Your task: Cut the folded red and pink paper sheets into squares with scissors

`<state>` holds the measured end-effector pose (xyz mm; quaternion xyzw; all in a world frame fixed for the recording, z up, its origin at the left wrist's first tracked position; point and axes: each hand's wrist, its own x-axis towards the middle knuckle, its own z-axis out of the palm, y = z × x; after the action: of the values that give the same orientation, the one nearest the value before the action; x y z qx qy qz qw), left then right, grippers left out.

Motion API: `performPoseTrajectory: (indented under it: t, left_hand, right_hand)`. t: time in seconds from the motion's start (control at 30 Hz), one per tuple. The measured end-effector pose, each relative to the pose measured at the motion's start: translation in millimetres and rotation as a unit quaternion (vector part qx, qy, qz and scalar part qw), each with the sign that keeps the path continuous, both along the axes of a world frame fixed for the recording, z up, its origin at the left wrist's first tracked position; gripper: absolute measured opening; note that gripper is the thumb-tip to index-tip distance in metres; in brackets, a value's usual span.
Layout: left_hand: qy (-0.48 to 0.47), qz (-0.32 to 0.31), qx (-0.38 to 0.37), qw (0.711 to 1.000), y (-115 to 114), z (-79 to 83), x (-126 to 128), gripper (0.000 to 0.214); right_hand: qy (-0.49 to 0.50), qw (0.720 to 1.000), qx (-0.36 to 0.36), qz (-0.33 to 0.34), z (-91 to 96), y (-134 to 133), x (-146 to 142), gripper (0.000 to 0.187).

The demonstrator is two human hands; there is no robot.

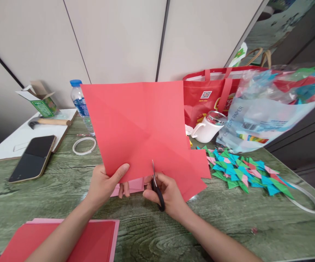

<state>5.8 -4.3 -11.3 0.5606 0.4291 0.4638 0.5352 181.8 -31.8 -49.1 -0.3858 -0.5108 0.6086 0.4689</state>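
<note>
A large red paper sheet (138, 123) with fold creases is held upright over the green wood-grain table (228, 222). My left hand (102, 183) pinches its lower left edge, thumb in front. My right hand (168, 193) grips black-handled scissors (157, 185), whose blades point up into the sheet's bottom edge. A smaller pink sheet (135, 185) lies on the table under my hands.
A stack of red and pink paper (91, 240) lies front left. Several folded triangles (241, 171) in blue, green and pink sit right, near a white mug (208, 127), red bag (209, 94) and plastic bag (269, 109). Phone (34, 157), tape ring (84, 145) and bottle (81, 103) are on the left.
</note>
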Motion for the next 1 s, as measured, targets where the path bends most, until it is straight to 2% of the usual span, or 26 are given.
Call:
performPoseTrajectory:
  t: [0.5, 0.63, 0.87, 1.0]
  left_hand:
    - [0.019, -0.001, 0.001, 1.0, -0.2, 1.6, 1.1, 0.045]
    - [0.022, 0.001, -0.002, 1.0, -0.2, 2.4, 1.6, 0.044]
    - [0.11, -0.016, 0.003, 0.994, -3.7, 6.9, 3.3, 0.053]
    - [0.116, -0.006, -0.003, 0.993, -4.6, 6.9, 4.1, 0.053]
  right_hand:
    - [-0.022, 0.999, -0.024, -0.038, 2.7, -1.0, -4.2, 0.027]
    - [-0.018, 0.999, -0.039, -0.03, 1.4, -0.9, -4.6, 0.029]
    - [-0.042, 0.998, -0.014, -0.054, 3.3, 0.3, -2.2, 0.03]
    - [-0.041, 0.998, -0.006, -0.044, 7.6, 0.5, -1.6, 0.03]
